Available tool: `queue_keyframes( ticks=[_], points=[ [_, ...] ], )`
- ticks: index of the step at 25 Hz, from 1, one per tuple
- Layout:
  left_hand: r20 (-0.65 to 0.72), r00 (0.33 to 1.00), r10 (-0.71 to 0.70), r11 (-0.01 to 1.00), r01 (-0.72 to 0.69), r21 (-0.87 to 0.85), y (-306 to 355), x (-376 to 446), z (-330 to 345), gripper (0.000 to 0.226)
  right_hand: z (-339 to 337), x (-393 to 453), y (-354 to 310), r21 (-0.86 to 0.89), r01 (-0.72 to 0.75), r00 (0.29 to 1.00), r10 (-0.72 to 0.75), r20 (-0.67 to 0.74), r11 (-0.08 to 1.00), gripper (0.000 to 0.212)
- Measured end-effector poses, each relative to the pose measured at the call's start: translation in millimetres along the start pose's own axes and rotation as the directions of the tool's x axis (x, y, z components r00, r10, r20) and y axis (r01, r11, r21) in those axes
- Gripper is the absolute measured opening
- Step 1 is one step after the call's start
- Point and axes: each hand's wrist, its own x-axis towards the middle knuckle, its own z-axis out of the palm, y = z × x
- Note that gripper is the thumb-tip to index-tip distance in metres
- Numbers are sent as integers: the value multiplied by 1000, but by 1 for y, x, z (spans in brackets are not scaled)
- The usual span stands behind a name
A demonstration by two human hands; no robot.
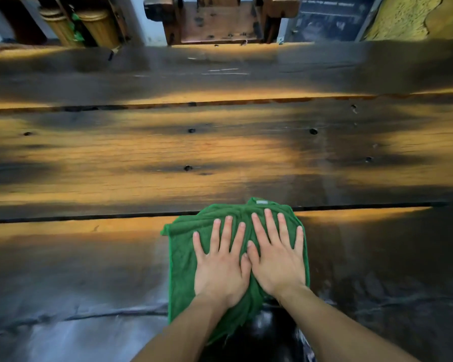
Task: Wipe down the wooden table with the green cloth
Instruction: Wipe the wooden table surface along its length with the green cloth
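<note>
Cloth orientation: the green cloth (pixel 183 259) lies with its long axis running from my side of the bench toward the far side; its far end reaches just past the dark seam (pixel 89 218) between two planks, and its near end hangs off the near edge between my forearms.
Cloth position: on the near part of the bench (pixel 220 158), roughly centred left to right, directly under both my hands.
Cloth appearance: deep green, soft towelling texture, bunched and wrinkled rather than flat; folds gather under my fingers; left edge rolled into a ridge; a small pale tag (pixel 262 202) shows at the far end; near edge ragged.
Left grip: my left hand (pixel 221 267) lies flat on the cloth, fingers straight and spread, pressing down, nothing clasped.
Right grip: my right hand (pixel 277 259) likewise flat, fingers straight and spread, pressing the cloth; its thumb touches my left thumb.
Bench surface: broad dark wooden planks with amber patches, knot holes and long seams; near plank looks glossy.
Beyond the bench: a wooden chair (pixel 220 19) at the far edge, centre; ribbed cylindrical containers (pixel 100 27) far left.
</note>
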Motion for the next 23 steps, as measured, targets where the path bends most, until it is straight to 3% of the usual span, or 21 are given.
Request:
queue_keyframes(
  ticks=[6, 12, 23],
  points=[
    [-3, 999, -44, 998, 44, 39, -1, 110, -11, 63, -22, 108, 16, 16, 14, 1000, -14, 15, 1000, 66],
    [86, 991, -102, 993, 98, 59, -11, 203, -37, 65, -39, 208, 24, -13, 46, 998, -45, 52, 999, 62],
    [-7, 995, -100, 994, 100, 42, -49, 377, -61, 61, -61, 384, 15, -7, 7, 999, -7, -39, 1000, 61]
  ],
)
